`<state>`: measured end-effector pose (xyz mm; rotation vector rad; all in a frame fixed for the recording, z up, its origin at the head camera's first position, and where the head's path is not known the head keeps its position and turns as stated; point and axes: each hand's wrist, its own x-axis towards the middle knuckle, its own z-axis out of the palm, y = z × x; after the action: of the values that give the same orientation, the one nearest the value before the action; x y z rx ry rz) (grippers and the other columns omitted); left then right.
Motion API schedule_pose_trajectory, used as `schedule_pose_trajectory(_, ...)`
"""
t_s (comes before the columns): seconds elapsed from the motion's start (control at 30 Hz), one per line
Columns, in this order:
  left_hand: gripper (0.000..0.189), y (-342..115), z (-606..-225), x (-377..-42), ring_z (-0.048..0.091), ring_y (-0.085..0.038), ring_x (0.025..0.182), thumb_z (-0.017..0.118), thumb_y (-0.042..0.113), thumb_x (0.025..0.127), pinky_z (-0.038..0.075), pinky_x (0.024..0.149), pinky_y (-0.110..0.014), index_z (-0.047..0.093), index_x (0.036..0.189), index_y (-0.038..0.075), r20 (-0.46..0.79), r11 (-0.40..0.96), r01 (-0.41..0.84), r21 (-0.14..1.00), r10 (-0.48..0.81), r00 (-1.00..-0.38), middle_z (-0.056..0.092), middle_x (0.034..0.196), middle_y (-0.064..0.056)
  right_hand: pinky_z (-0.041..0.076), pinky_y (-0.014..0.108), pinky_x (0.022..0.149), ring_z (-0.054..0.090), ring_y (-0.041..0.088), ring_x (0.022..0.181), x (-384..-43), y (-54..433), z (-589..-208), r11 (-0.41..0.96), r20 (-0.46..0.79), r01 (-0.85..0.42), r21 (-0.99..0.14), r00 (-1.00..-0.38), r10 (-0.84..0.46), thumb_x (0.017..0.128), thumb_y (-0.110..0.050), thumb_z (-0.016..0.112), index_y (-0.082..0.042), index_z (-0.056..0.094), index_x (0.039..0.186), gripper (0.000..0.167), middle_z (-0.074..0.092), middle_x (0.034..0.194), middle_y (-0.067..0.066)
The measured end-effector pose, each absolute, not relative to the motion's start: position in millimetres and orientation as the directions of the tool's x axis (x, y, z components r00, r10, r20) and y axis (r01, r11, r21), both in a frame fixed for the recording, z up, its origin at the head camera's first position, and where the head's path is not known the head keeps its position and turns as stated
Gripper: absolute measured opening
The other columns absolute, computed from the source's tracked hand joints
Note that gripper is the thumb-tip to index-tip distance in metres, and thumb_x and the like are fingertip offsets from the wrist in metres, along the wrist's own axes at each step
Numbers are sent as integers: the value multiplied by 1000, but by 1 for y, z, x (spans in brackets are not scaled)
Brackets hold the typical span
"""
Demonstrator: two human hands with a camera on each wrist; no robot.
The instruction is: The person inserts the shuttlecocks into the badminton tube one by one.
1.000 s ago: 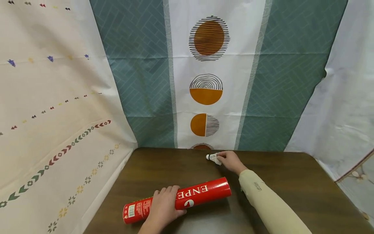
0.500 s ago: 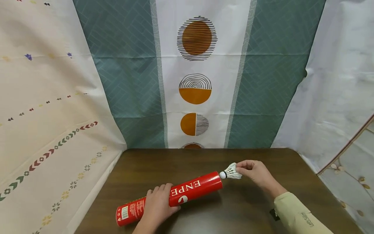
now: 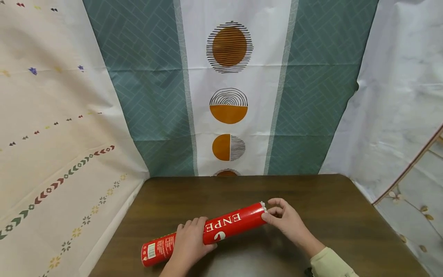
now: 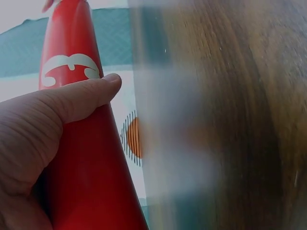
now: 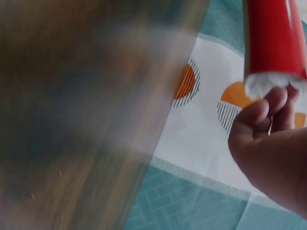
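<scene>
My left hand (image 3: 190,242) grips a red shuttlecock tube (image 3: 235,226) around its middle, its mouth end raised toward the right. In the left wrist view the thumb of my left hand (image 4: 62,108) lies across the red tube (image 4: 86,167). A white shuttlecock (image 3: 263,207) sits inside the mouth, with only its feather edge showing. My right hand (image 3: 288,223) is at that end, fingers loosely bent and thumb by the rim. Seen from the right wrist, its fingertips touch or nearly touch the feathers (image 5: 264,83). The cork end is hidden in the tube.
Both hands work above a dark brown wooden table (image 3: 194,192). Behind it hangs a green and white cloth (image 3: 159,115) with orange circles. A cream patterned cloth (image 3: 69,154) borders the left side, and a pale cloth (image 3: 398,115) the right.
My right hand lifted the shuttlecock from the table's far side to the tube's mouth, and it has gone in cork first. The fingers have loosened. My left hand keeps its grip on the tube.
</scene>
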<state>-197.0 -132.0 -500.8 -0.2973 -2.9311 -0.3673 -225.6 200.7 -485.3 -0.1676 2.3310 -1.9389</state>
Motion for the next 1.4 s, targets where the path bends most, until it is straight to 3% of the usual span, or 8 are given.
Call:
schedule_pose_trajectory(0.17,85,-127,-503,-200,68,-27,102,102,49,60,55,86,-56,64,127,15,182,945,231,231,191,-964,74,116,-6,60,27,90,74,22,104,-222,202,-487,176,15,-62,-982,-967,-256,98,-21,80,-3,32,162,82,78,118,21)
schedule_pose_trajectory(0.33,83,-123,-504,-206,68,-28,101,102,49,60,54,86,-57,64,125,15,177,943,252,218,215,-960,75,114,-6,57,44,109,75,28,118,-224,207,-490,159,-4,-59,-985,-929,-369,104,-23,71,-3,18,169,86,72,136,25)
schedule_pose_trajectory(0.5,89,-119,-505,-213,67,-30,104,101,53,61,55,91,-60,62,130,13,103,930,254,264,235,-967,73,119,-8,56,44,111,76,24,115,-232,215,-492,151,-34,-19,-988,-939,-342,106,-23,68,-6,18,170,83,73,135,24)
schedule_pose_trajectory(0.67,85,-122,-509,-219,68,-28,102,98,55,66,55,90,-59,62,131,13,83,918,270,290,257,-963,73,119,-8,42,63,120,76,21,113,-248,227,-492,166,-56,10,-986,-959,-277,108,-21,65,-6,18,170,79,75,129,22)
schedule_pose_trajectory(0.8,83,-124,-515,-231,68,-29,103,96,55,70,55,90,-60,62,133,13,104,919,271,286,251,-962,74,122,-8,46,61,118,73,25,120,-258,237,-491,288,-14,-43,-957,-981,-192,108,-22,65,-7,24,169,74,74,132,20)
schedule_pose_trajectory(1.0,84,-126,-515,-256,68,-35,103,96,55,72,54,90,-60,61,132,7,176,960,149,237,109,-978,73,121,-16,55,51,111,63,37,136,-263,260,-490,376,9,-49,-925,-994,-106,108,-32,65,-8,35,164,68,64,148,20)
schedule_pose_trajectory(1.17,81,-128,-511,-271,66,-38,96,96,50,74,55,85,-61,58,126,1,195,977,14,215,-29,-980,71,115,-21,58,48,105,63,42,135,-259,280,-492,376,-15,-37,-926,-991,-136,109,-33,63,-3,41,159,62,63,147,24)
schedule_pose_trajectory(1.4,76,-126,-520,-277,64,-42,99,91,42,82,55,86,-64,54,130,-4,145,959,-78,272,-122,-982,66,116,-24,59,39,92,70,30,120,-257,293,-497,372,-55,-3,-928,-988,-147,108,-31,66,1,49,153,58,68,139,23)
